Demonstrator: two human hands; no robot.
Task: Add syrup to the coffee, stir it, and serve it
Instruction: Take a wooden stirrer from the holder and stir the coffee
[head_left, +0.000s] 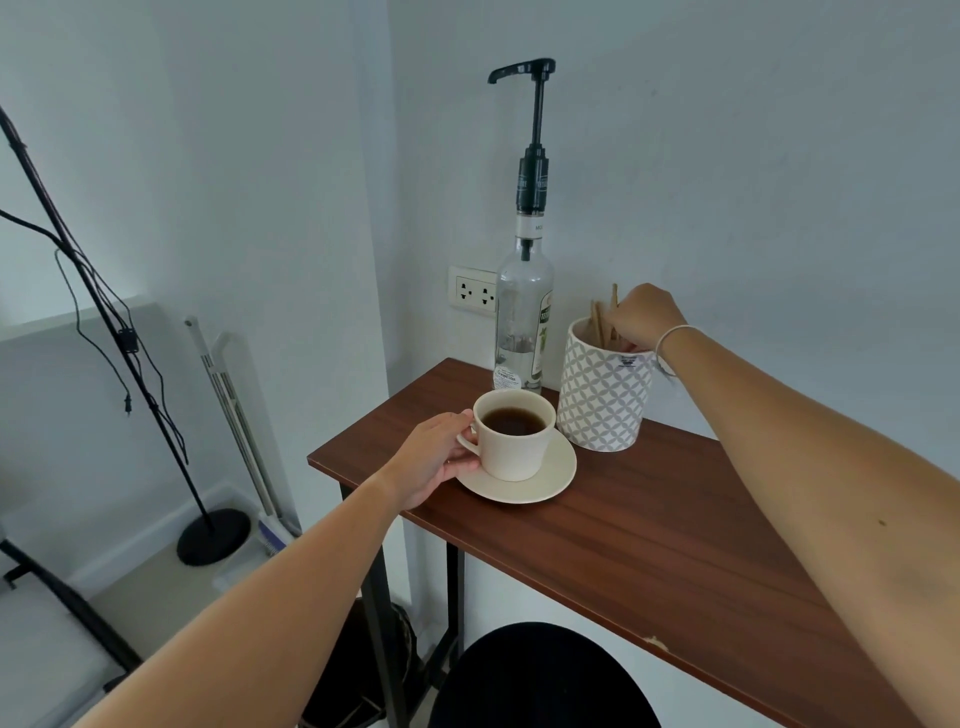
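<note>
Both forearms are showing bare from the near edge of the view out to the hands, with no sleeve reaching into the picture. The right wrist is wearing a thin, pale bangle (670, 347), silvery or white; the soft focus is making the material hard to tell. A small dark spot is showing on the right forearm. The left hand (434, 460) and right hand (647, 317) are wearing no gloves or rings.

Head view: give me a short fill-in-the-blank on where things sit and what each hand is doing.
1. The coffee cup stands on a ____.
2. The left hand is at the cup's ____.
3. The right hand reaches into the patterned ____, which holds wooden sticks.
4. The syrup bottle stands ____ the cup.

Answers: saucer; handle; holder; behind
</note>
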